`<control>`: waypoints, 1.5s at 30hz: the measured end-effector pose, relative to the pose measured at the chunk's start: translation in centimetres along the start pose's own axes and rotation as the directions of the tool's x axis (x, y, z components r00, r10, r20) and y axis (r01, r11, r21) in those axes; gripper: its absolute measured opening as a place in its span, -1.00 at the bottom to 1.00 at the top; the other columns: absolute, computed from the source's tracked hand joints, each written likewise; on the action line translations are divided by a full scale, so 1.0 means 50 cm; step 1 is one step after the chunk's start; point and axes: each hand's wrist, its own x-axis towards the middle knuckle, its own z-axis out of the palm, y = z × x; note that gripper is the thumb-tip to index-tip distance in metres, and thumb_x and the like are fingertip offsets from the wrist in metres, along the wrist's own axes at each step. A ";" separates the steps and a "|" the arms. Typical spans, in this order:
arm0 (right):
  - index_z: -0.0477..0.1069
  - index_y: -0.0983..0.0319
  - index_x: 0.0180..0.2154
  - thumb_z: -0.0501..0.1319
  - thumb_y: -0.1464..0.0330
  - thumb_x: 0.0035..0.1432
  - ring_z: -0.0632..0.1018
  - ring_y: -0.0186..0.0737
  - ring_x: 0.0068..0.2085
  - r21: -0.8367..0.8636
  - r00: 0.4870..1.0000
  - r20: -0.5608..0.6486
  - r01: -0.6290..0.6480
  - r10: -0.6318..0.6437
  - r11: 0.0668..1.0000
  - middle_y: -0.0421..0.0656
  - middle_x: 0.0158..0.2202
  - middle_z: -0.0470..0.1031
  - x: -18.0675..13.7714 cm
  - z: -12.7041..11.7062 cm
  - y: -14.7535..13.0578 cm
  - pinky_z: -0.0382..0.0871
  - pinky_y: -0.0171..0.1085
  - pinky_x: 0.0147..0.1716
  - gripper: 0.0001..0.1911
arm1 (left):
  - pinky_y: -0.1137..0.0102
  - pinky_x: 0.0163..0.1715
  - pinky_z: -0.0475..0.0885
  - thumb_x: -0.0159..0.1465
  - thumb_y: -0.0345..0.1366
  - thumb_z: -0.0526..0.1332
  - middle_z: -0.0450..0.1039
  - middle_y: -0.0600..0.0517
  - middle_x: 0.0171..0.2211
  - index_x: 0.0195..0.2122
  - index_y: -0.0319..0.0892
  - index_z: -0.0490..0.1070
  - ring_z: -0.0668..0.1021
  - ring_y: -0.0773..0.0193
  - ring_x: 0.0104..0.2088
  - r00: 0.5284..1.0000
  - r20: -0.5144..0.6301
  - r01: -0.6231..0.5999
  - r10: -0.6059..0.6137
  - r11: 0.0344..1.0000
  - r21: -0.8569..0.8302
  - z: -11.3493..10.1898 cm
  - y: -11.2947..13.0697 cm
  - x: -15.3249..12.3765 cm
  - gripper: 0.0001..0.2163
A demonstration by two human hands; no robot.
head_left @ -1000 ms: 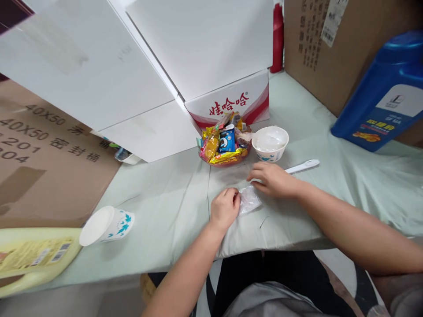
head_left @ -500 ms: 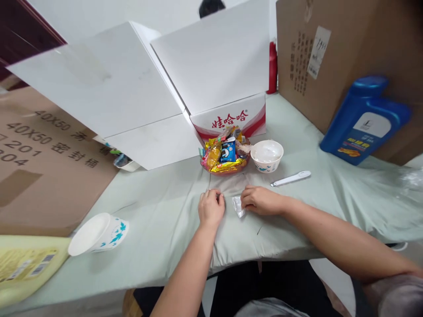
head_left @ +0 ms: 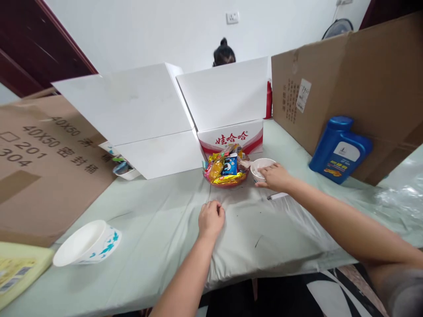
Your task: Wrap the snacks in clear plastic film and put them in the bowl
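Note:
My right hand [head_left: 276, 177] reaches forward to the white paper bowl [head_left: 259, 166] and rests on its near rim, fingers curled; what they hold, if anything, is hidden. The small clear wrapper is out of sight. My left hand [head_left: 211, 218] lies on the pale green cloth [head_left: 158, 229] as a loose fist with nothing in it. A white pen-like tool [head_left: 278, 196] lies just under my right wrist. Left of the bowl stands a red dish of wrapped snacks [head_left: 226, 169].
An open white carton with red print [head_left: 228, 136] stands behind the snacks. A blue jug [head_left: 340, 149] leans on brown cardboard [head_left: 346, 83] at right. A paper bowl [head_left: 86, 244] lies tipped at left near a yellow bottle [head_left: 16, 273]. A person's head [head_left: 224, 53] shows behind the carton.
My right hand left the spot near my left hand and moved forward to the white bowl; the clear wrapper is no longer seen. The view tilted up. My left hand stayed put.

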 end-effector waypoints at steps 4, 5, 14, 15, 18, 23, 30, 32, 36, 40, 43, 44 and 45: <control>0.49 0.19 0.03 0.16 0.15 0.21 0.47 0.12 0.05 -0.062 0.986 0.075 -0.143 0.148 0.988 0.08 0.00 0.53 0.013 -0.013 0.081 0.21 0.02 0.04 -0.57 | 0.33 -0.26 0.30 0.22 -0.41 0.18 0.47 0.02 -0.40 -0.39 -0.12 0.39 0.47 0.14 -0.26 1.000 -0.001 -0.014 0.014 1.000 -0.021 0.003 -0.003 -0.001 -0.93; 0.52 0.19 -0.02 0.18 0.18 0.19 0.43 0.16 0.08 -0.080 0.977 0.076 -0.195 0.201 0.978 0.10 0.01 0.52 0.017 -0.020 0.112 0.20 0.06 0.04 -0.61 | 0.33 -0.26 0.30 0.21 -0.42 0.18 0.47 0.02 -0.40 -0.40 -0.12 0.39 0.47 0.14 -0.27 1.000 0.000 -0.017 0.017 1.000 -0.025 0.005 -0.003 0.000 -0.93; 0.53 0.30 -0.06 0.29 0.45 0.02 0.36 0.22 0.14 0.036 0.868 0.018 -0.496 0.496 0.867 0.16 0.06 0.40 0.144 -0.031 0.291 0.28 0.05 0.05 -0.62 | 0.35 -0.32 0.27 0.22 -0.41 0.14 0.43 0.05 -0.44 -0.42 -0.11 0.34 0.46 0.17 -0.32 0.998 -0.001 -0.064 0.064 0.994 -0.083 0.013 -0.011 -0.005 -0.91; 0.51 0.30 -0.01 0.29 0.46 0.02 0.34 0.23 0.16 0.079 0.868 0.000 -0.495 0.497 0.865 0.16 0.10 0.37 0.164 -0.028 0.291 0.26 0.06 0.08 -0.58 | 0.35 -0.33 0.27 0.22 -0.41 0.14 0.42 0.06 -0.45 -0.42 -0.11 0.33 0.45 0.17 -0.33 0.998 -0.003 -0.068 0.068 0.994 -0.088 0.012 -0.012 -0.005 -0.90; 0.32 0.33 0.19 0.26 0.50 0.04 0.18 0.24 0.28 0.226 0.882 -0.089 -0.435 0.463 0.872 0.19 0.27 0.17 0.217 -0.023 0.272 0.15 0.05 0.19 -0.37 | 0.36 -0.37 0.26 0.22 -0.41 0.13 0.40 0.07 -0.48 -0.44 -0.11 0.33 0.45 0.19 -0.36 0.998 -0.006 -0.067 0.067 0.993 -0.096 0.012 -0.014 -0.005 -0.90; 0.39 0.24 0.11 0.23 0.49 0.08 0.27 -0.01 0.25 0.460 0.950 -0.151 -0.176 0.272 0.870 0.00 0.23 0.30 0.242 -0.004 0.175 0.17 -0.16 0.19 -0.49 | 0.37 -0.39 0.24 0.22 -0.40 0.13 0.39 0.08 -0.50 -0.45 -0.10 0.32 0.44 0.20 -0.38 0.998 -0.010 -0.061 0.060 0.992 -0.113 0.014 -0.015 -0.003 -0.89; 0.47 0.27 -0.18 0.03 0.22 0.30 0.43 -0.33 -0.61 0.728 0.974 0.132 -0.221 0.184 0.649 -0.21 -0.58 0.47 0.212 0.028 0.017 0.31 -0.38 -0.58 -0.67 | 0.37 -0.34 0.25 0.21 -0.43 0.15 0.41 0.07 -0.47 -0.45 -0.11 0.33 0.45 0.19 -0.33 0.999 -0.005 -0.034 0.034 0.995 -0.096 0.014 -0.007 0.001 -0.89; 0.47 0.29 -0.29 0.04 0.25 0.29 0.34 -0.38 -0.70 0.756 0.960 0.219 -0.281 0.177 0.591 -0.24 -0.67 0.39 0.210 0.018 -0.003 0.21 -0.40 -0.66 -0.69 | 0.37 -0.32 0.26 0.20 -0.45 0.16 0.42 0.06 -0.47 -0.44 -0.11 0.34 0.46 0.19 -0.31 1.000 0.003 -0.026 0.026 0.995 -0.092 0.010 -0.002 0.000 -0.89; 0.42 0.30 -0.45 0.09 0.33 0.24 0.32 -0.41 -0.72 0.770 0.929 0.323 -0.368 0.180 0.521 -0.22 -0.69 0.37 0.185 -0.006 0.004 0.09 -0.42 -0.71 -0.73 | 0.39 -0.30 0.27 0.20 -0.45 0.18 0.43 0.08 -0.46 -0.44 -0.11 0.36 0.46 0.22 -0.30 1.000 0.002 -0.005 0.005 0.996 -0.086 0.009 0.003 0.000 -0.89; 0.39 0.28 -0.49 0.09 0.31 0.25 0.24 -0.43 -0.75 0.756 0.873 0.357 -0.479 0.332 0.447 -0.25 -0.73 0.32 0.114 0.002 0.075 0.02 -0.40 -0.73 -0.69 | 0.39 -0.31 0.26 0.20 -0.45 0.18 0.44 0.08 -0.46 -0.44 -0.11 0.38 0.46 0.23 -0.30 1.000 -0.006 0.005 -0.006 0.995 -0.098 0.010 0.003 0.004 -0.89; 0.36 0.25 -0.56 0.04 0.21 0.32 0.17 -0.41 -0.76 0.737 0.771 0.341 -0.574 0.538 0.356 -0.26 -0.78 0.20 0.042 0.021 0.152 -0.04 -0.36 -0.74 -0.56 | 0.38 -0.30 0.25 0.20 -0.46 0.16 0.43 0.07 -0.46 -0.44 -0.12 0.37 0.45 0.21 -0.29 1.000 -0.001 -0.004 0.003 0.992 -0.123 0.007 0.005 0.005 -0.88; 0.36 0.24 -0.57 0.02 0.17 0.33 0.18 -0.39 -0.75 0.734 0.724 0.334 -0.602 0.603 0.316 -0.25 -0.79 0.18 0.019 0.026 0.176 -0.04 -0.34 -0.73 -0.52 | 0.37 -0.30 0.25 0.20 -0.46 0.15 0.43 0.06 -0.46 -0.44 -0.12 0.37 0.45 0.20 -0.29 1.000 0.002 -0.007 0.008 0.991 -0.132 0.006 0.006 0.005 -0.88; 0.36 0.24 -0.58 0.01 0.14 0.34 0.21 -0.37 -0.73 0.733 0.675 0.332 -0.624 0.659 0.271 -0.23 -0.78 0.19 -0.001 0.030 0.198 -0.02 -0.33 -0.73 -0.49 | 0.37 -0.31 0.24 0.21 -0.46 0.14 0.43 0.05 -0.46 -0.45 -0.12 0.36 0.44 0.19 -0.29 1.000 0.006 -0.011 0.012 0.990 -0.139 0.004 0.006 0.006 -0.87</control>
